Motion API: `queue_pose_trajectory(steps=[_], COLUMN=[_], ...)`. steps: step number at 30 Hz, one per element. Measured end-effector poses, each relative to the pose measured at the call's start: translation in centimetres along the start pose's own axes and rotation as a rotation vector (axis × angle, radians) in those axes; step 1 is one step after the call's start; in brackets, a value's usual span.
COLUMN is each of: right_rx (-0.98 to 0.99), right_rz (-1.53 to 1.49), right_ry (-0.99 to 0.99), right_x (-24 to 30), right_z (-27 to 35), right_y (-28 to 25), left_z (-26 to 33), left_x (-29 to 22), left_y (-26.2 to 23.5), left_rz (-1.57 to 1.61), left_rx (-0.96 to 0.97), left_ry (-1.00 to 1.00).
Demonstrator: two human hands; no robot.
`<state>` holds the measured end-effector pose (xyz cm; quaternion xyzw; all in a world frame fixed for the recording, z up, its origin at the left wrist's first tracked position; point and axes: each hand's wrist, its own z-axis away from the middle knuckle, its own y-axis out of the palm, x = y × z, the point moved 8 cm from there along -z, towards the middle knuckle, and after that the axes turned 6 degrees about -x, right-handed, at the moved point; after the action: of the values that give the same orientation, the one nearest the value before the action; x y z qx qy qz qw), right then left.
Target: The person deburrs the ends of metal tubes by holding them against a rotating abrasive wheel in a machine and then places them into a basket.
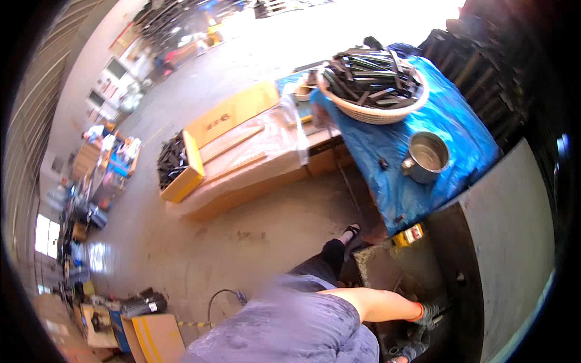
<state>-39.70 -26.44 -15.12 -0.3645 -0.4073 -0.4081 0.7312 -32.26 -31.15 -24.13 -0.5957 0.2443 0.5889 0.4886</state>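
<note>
- The left hand (pixel 430 313) and right hand (pixel 414 349) wear grey gloves, close together below the worn metal plate (pixel 376 261).
- I cannot tell if their fingers are wide, narrow or holding something.
- Black strips (pixel 372 74) fill a basket (pixel 380 115) on the blue-covered worktop (pixel 469 118).
- This looks like close two-handed work; next seems to need steady hands.

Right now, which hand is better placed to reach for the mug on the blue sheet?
Probably the left hand: it shows nearer the mug and blue sheet. The right hand sits lower in the picture, farther off. What either grips is unclear.
</note>
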Motion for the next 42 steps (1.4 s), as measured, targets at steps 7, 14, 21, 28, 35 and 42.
queue_pose_trajectory(steps=[7, 14, 21, 28, 35, 42], right_rx=[0.029, 0.109, 0.075, -0.011, -0.029, -0.151], right_rz=[0.034, 0.053, -0.030, -0.007, 0.212, 0.432], right_ry=[0.012, 0.053, 0.118, 0.083, -0.223, -0.161], right_x=[1.1, 0.9, -0.6, -2.5, 0.3, 1.4], right_z=[-1.4, -1.9, -1.7, -0.9, 0.5, 2.1], right_y=[2.2, 4.1, 2.0, -4.9, -5.1, -5.4], left_z=[2.3, 2.2, 2.6, 3.6, 4.5, 5.4], left_x=[-8.0, -7.5, -6.3, -8.0, -8.8, -10.9], left_y=[-3.1, -4.9, -5.3, -5.8, -7.3, -8.4], left_rz=[0.016, 0.067, 0.055, -0.197, 0.054, 0.140], left_rx=[0.397, 0.322, 0.307, -0.190, 0.320, 0.370], left_ry=[-0.133, -0.154, -0.141, 0.513, -0.227, -0.249])
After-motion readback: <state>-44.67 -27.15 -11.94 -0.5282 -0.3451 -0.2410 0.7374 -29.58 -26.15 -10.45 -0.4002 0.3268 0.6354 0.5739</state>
